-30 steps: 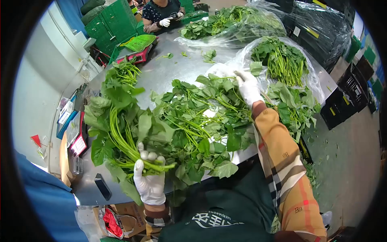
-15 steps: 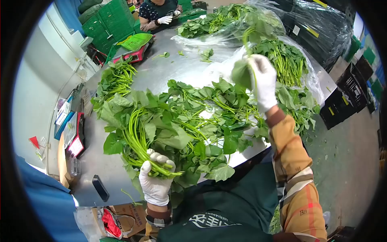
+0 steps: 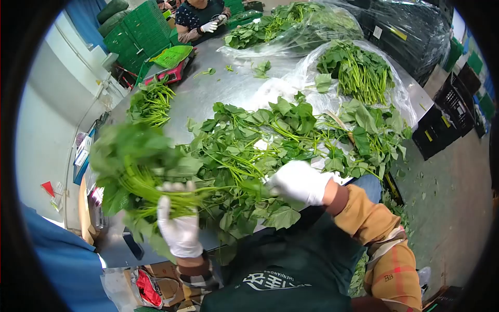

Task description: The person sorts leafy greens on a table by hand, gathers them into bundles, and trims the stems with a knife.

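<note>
In a white glove, my left hand [image 3: 179, 226] is closed around the stems of a thick bunch of leafy greens [image 3: 136, 179] at the left of the near table side. The bunch's leaves are blurred and fan out up and to the left. My right hand [image 3: 301, 182], also gloved and smeared by motion, is closed at the end of a leafy stem [image 3: 226, 188] that reaches across to the bunch. Beneath and beyond both hands spreads a loose pile of leafy stems [image 3: 280, 127].
On the metal table [image 3: 192, 93], a tied-looking bunch of greens [image 3: 150, 106] lies at left, near a scale [image 3: 174, 73] with a green basket. Bagged greens [image 3: 358, 75] rest at the back right. A phone [image 3: 133, 243] lies at the near-left edge. Across the table stands another person [image 3: 200, 18].
My right hand has come down and left from the bagged greens, bringing a leafy stem to the bunch. My left hand has shifted left with the bunch.
</note>
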Available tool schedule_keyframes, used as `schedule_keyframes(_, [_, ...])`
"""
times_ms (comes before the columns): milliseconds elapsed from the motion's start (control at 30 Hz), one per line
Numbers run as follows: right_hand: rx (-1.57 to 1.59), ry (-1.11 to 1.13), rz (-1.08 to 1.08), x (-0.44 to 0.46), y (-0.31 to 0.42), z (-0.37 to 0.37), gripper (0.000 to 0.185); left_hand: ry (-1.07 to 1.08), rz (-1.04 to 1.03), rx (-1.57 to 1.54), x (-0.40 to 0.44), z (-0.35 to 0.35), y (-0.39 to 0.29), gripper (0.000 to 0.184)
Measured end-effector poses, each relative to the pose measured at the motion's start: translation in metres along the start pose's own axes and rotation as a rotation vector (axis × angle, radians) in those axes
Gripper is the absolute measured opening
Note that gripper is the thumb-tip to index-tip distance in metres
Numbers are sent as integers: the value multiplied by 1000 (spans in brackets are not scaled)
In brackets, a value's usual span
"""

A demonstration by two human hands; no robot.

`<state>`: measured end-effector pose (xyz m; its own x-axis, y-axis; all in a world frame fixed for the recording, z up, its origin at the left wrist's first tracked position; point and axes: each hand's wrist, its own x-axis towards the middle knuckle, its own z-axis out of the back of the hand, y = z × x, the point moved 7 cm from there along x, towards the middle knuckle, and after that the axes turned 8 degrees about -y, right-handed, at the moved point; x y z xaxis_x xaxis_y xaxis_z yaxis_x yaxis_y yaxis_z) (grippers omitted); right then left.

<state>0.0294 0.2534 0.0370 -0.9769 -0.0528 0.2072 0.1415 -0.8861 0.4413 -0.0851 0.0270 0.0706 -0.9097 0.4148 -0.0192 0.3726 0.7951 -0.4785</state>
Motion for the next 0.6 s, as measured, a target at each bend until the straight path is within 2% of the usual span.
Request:
schedule_keyframes(67, [-133,27,-150,-6,-45,10,19,15,-84,-56,4,-1,-29,23])
schedule_keyframes(133, [-2,-202,-285,0,-74,30,19,95,-66,-107,2,-10,-34,26])
schedule_keyframes(200, [-368,-346,-329,13,-66,48,21,65,-64,-107,-1,-8,-29,27])
schedule_keyframes(267, [297,-376,-278,29,-40,38,28,-11,-29,-114,-5,-10,-15,27])
schedule_keyframes(333, [979,-208,-97,42,19,26,42,20,39,-136,-5,-16,-1,25])
schedule_keyframes(400, [1005,-32,-58,42,63,20,52,-23,97,-190,-8,-18,10,25])
schedule_keyframes(433, [1053,-89,44,44,70,10,46,-38,120,-202,-8,-16,14,23])
schedule_keyframes(533, [1221,-1,-174,39,74,-1,30,-94,127,-200,-10,-12,20,23])
schedule_keyframes(600, [1147,-76,-211,37,70,-6,24,-119,155,-252,-12,-12,24,25])
